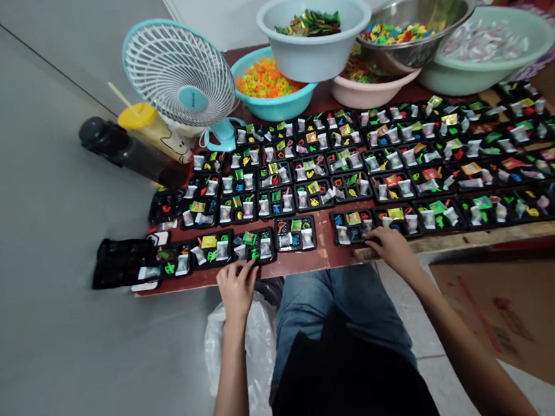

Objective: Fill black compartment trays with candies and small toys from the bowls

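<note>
Several small black trays (294,232) filled with white packets and coloured bits lie in rows across a dark red table (327,255). My left hand (236,286) rests at the table's front edge, its fingertips on the near edge of one tray (254,245) with green pieces. My right hand (390,246) lies palm down at the front edge, fingers bent over the near side of another tray (356,224). Whether either hand holds anything I cannot make out.
At the back stand a small white fan (181,74), a yellow-lidded cup (151,131), a dark bottle (111,145), and several basins (313,33) of coloured pieces. A stack of black trays (117,261) sits far left. A cardboard box (524,309) lies lower right; a plastic bag (260,345) hangs below.
</note>
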Demonstrator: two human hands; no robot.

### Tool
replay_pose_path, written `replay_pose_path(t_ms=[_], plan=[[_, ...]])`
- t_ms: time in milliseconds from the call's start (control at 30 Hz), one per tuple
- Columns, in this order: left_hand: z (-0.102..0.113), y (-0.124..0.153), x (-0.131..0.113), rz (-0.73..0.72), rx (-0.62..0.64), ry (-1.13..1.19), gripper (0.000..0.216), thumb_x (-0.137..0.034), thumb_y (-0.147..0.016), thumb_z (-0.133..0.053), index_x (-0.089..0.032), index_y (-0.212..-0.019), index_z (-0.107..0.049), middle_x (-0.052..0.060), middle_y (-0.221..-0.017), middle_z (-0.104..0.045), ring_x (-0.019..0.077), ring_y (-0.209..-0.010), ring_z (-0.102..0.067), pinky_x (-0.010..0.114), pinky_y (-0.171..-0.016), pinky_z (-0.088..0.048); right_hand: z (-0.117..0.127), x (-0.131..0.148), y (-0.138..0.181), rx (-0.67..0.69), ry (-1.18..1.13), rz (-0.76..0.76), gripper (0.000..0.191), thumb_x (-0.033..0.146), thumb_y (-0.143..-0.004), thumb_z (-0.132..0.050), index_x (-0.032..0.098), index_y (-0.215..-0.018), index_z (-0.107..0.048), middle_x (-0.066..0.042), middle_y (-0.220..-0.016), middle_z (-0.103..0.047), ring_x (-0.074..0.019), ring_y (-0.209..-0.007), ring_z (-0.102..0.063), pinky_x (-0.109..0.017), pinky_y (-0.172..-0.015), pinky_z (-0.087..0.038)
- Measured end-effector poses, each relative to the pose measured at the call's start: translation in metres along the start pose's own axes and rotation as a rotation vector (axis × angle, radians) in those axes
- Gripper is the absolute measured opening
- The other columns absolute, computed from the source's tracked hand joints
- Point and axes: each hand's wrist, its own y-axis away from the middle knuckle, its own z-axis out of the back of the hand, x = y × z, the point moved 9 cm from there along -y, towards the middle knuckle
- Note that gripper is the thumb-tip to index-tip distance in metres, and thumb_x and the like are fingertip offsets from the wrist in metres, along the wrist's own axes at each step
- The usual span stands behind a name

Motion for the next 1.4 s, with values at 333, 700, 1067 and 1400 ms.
replay_pose_path(t_ms=[333,700,1067,1400], plan=[[0.003,0.007,0.008,0.028,-0.039,0.015,0.024,-0.035,-0.082,-0.058,-0.021,-0.101,-0.066,0.006,-0.089,-0.061,0.0211,-0.085,-0.049,0.034,-0.077,-0.034,0.022,-0.062,0.011,-0.017,-0.01,-0.109,0.014,0.022,-0.077,-0.058,0.016,-0.086,-0.066,-0.006,-0.088,-0.067,-0.0182,-0.082,-0.061,-0.027,-0.072,-0.044],[0.007,0.015,0.028,0.095,-0.092,0.003,0.024,-0.035,-0.083,-0.056,-0.02,-0.099,-0.066,0.006,-0.088,-0.062,0.0213,-0.084,-0.05,0.034,-0.078,-0.034,0.049,-0.115,0.022,-0.037,-0.004,-0.206,0.014,0.025,-0.071,-0.059,0.017,-0.078,-0.068,-0.006,-0.083,-0.07,-0.0177,-0.075,-0.063,-0.024,-0.064,-0.045],[0.011,0.032,0.056,0.223,-0.101,-0.016,0.024,-0.034,-0.084,-0.053,-0.02,-0.097,-0.066,0.008,-0.092,-0.06,0.0215,-0.089,-0.049,0.036,-0.08,-0.034,0.069,-0.07,0.041,-0.342,-0.101,-0.297,0.028,0.038,-0.081,-0.052,0.016,-0.089,-0.066,-0.007,-0.082,-0.069,-0.0169,-0.067,-0.061,-0.026,-0.065,-0.045],[0.004,0.013,0.023,0.048,0.023,-0.05,0.027,-0.029,-0.085,-0.052,-0.022,-0.109,-0.063,0.009,-0.095,-0.06,0.0217,-0.089,-0.048,0.036,-0.08,-0.035,-0.044,0.152,-0.018,0.136,-0.145,0.203,0.032,0.023,-0.088,-0.045,0.02,-0.117,-0.057,-0.007,-0.1,-0.067,-0.0177,-0.086,-0.063,-0.025,-0.074,-0.043]])
